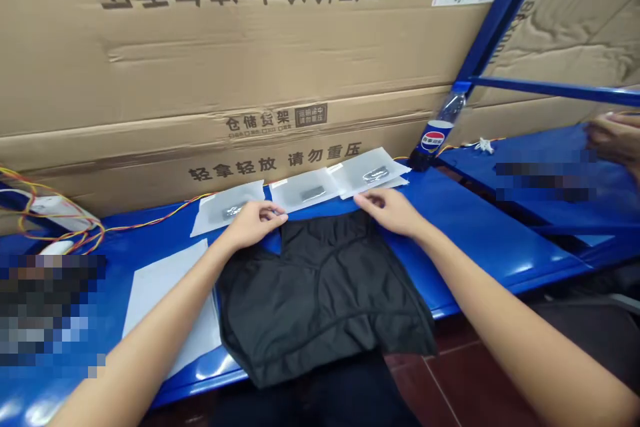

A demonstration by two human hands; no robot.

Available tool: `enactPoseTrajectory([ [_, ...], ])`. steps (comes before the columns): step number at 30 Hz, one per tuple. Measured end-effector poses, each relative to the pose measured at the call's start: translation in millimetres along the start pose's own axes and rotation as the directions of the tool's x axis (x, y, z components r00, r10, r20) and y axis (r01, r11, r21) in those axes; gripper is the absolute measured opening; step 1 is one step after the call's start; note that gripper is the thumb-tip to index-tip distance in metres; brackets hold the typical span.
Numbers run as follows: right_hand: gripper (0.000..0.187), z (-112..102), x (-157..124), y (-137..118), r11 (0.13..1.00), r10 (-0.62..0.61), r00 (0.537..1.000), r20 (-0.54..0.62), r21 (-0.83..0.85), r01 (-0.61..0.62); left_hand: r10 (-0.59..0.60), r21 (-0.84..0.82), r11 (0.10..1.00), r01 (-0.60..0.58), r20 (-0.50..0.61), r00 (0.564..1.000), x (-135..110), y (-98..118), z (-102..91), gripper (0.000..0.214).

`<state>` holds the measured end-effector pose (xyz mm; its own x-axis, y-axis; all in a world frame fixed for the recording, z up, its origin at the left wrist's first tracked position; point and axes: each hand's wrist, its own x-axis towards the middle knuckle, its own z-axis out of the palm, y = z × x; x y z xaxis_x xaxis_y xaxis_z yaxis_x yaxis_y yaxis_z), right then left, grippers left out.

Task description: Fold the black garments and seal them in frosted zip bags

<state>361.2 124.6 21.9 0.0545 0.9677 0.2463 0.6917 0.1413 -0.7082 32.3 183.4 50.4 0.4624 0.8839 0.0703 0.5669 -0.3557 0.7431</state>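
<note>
A black garment with curved seams lies partly on the blue tabletop, its lower part reaching past the front edge; its exact kind is unclear. My left hand is closed at the garment's upper left corner, thumb and fingertips pinching the fabric. At the upper right corner, my right hand pinches the same edge between thumb and curled fingers. The top edge runs between the two hands. Just beyond them lie frosted plastic bags with dark items inside. Beneath my left forearm rests a larger whitish flat bag.
Large cardboard boxes stand along the back. A cola bottle leans near a blue metal post. Tangled wires and a white power strip are at left. Another person's hand shows at far right.
</note>
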Motion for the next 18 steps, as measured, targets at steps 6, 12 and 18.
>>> enactPoseTrajectory([
  [6, 0.049, 4.5, -5.2, 18.4, 0.998, -0.035, 0.995, 0.096, 0.052, 0.03, 0.028, 0.004, 1.0, -0.028, 0.015, 1.0, -8.5, -12.6, 9.0, 0.05],
  [12, 0.05, 1.9, 1.0, 20.0, 0.993, -0.01, 0.996, 0.091, 0.12, -0.001, 0.035, 0.044, 0.998, -0.035, 0.002, 0.999, -6.8, -13.7, 6.2, 0.05],
  [18, 0.052, 2.5, -1.2, 18.5, 0.99, 0.008, 0.999, 0.053, 0.138, -0.015, 0.043, 0.036, 0.998, -0.043, -0.011, 0.999, -8.0, -16.6, 8.1, 0.049],
])
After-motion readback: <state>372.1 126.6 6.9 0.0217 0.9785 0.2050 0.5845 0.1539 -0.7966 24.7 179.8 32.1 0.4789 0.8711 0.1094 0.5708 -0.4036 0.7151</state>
